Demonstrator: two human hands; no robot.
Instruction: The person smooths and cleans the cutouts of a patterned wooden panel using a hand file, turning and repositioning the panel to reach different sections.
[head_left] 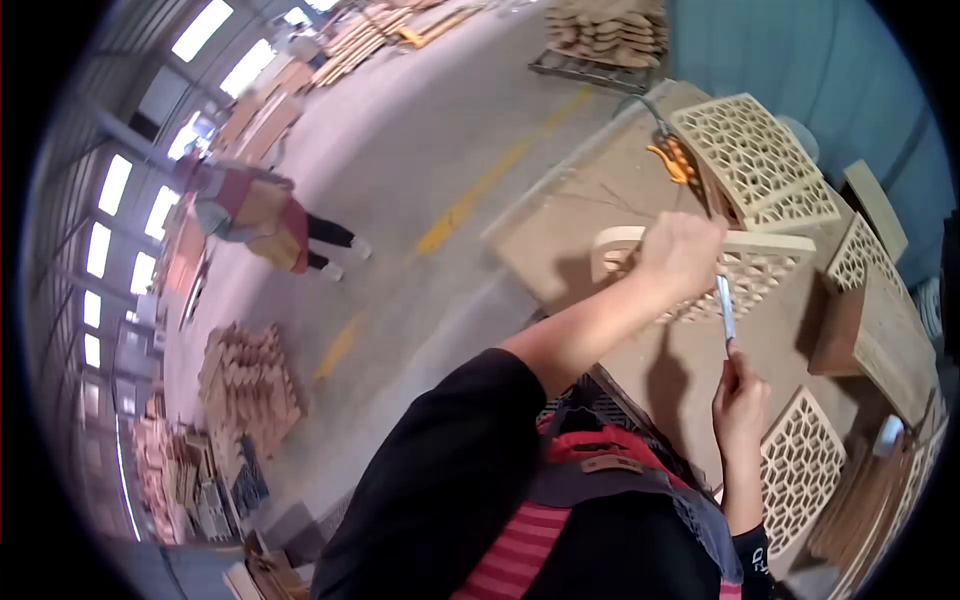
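Note:
A pale wooden lattice panel (760, 243) with a rounded corner stands on edge on the worktable, its cut-out pattern facing me. My left hand (685, 255) is closed over its top edge; the fingertips are hidden behind the wood. In my right hand (741, 398), lower down and nearer my body, is a narrow, flat, pale-blue tool (726, 305), pointing up. Its upper end lies in front of the panel just below my left hand; I cannot tell whether it touches the wood.
More lattice panels (752, 150) lie at the table's back, beside an orange-handled tool (672, 165). Another panel (803, 470) rests at lower right, near a wooden box (880, 340). A person (265, 215) stands on the floor at left. Stacked wooden pieces (248, 375) are on the floor.

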